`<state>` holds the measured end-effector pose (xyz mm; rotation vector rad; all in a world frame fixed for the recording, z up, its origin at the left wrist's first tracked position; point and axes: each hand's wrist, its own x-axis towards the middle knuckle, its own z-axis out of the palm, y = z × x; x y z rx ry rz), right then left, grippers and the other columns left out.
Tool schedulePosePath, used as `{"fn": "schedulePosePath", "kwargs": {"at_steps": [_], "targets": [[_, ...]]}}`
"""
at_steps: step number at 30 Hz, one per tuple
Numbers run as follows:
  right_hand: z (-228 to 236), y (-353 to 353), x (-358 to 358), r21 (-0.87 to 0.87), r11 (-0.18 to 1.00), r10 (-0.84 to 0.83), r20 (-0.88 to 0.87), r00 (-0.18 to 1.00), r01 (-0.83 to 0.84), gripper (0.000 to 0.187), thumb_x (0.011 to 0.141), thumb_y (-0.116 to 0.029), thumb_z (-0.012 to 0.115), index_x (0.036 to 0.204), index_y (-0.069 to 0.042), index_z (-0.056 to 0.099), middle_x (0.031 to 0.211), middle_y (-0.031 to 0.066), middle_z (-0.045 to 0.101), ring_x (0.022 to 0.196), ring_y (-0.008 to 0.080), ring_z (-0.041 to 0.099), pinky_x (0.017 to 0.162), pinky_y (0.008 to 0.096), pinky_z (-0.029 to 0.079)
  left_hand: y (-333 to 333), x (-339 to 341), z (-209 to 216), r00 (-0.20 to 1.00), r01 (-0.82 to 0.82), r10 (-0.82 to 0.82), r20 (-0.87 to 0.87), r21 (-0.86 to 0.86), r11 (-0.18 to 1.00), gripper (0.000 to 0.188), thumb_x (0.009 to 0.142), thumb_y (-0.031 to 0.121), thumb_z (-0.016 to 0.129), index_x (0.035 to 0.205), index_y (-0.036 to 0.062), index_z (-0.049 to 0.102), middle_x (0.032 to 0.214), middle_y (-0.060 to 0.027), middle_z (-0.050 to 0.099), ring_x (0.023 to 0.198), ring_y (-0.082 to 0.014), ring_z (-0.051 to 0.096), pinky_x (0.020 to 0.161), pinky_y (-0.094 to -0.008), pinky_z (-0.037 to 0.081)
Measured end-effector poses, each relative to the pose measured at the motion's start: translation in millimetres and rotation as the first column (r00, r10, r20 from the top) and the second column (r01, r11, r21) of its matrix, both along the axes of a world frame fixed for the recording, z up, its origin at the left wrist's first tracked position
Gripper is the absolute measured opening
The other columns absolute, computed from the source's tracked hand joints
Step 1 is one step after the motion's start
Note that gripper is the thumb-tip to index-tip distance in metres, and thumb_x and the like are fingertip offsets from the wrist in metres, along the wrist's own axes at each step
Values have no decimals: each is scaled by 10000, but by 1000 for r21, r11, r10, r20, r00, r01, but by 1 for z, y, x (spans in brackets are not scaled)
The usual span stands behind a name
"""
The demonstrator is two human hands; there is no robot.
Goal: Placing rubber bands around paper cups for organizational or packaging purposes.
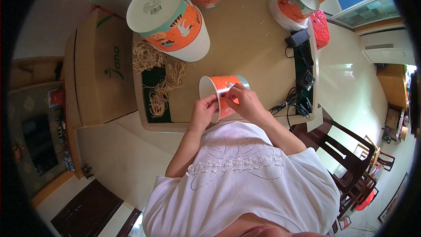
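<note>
An orange paper tub (226, 80) with a pale teal base lies on its side in front of me at the table's near edge, its open mouth facing left. My left hand (204, 110) grips its rim, thumb and fingers closed on the edge. Against the printed wall my right hand (247, 103) is closed in a pinch; whatever is between its fingertips is too small to make out. A thin straw-coloured strand seems to stick out just beyond the right hand. Loose raffia strands (160, 94) lie in bundles on the table to the left.
A tall stack of upturned paper tubs (175, 28) stands at the far left of the brown tabletop (245, 30). Another wrapped stack (294, 6) is at the far right. Black adapters (298, 38) and cables (289, 101) line the right edge. A large cardboard box (103, 68) stands left.
</note>
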<state>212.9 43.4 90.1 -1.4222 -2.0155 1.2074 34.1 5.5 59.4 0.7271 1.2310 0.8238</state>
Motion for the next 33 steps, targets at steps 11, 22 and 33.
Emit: {"fn": "schedulePosePath", "kwargs": {"at_steps": [11, 22, 33], "targets": [[-1, -2, 5, -20, 999, 27, 52, 998, -26, 120, 771, -93, 659, 866, -26, 628, 891, 120, 616, 793, 299, 635, 702, 370, 521, 1, 10, 12, 976, 137, -117, -181, 103, 985, 257, 888, -46, 534, 1129, -28, 623, 990, -66, 680, 901, -116, 636, 780, -259, 532], [-18, -6, 6, -69, 998, 13, -11, 1000, -14, 124, 781, -86, 674, 882, -16, 656, 882, 127, 632, 808, 276, 650, 726, 358, 527, -4, 11, -3, 860, 198, -86, -503, 174, 965, 154, 840, 97, 648, 956, 3, 686, 800, -162, 691, 703, -190, 689, 631, -286, 515], [-16, -11, 17, -235, 972, -41, -177, 983, -2, 231, 791, -66, 680, 1007, -27, 610, 820, 111, 654, 741, 241, 648, 679, 330, 518, -5, 19, -18, 907, 173, -58, -416, 245, 954, 69, 854, 60, 612, 847, -9, 604, 735, -133, 680, 682, -198, 690, 625, -300, 534]]}}
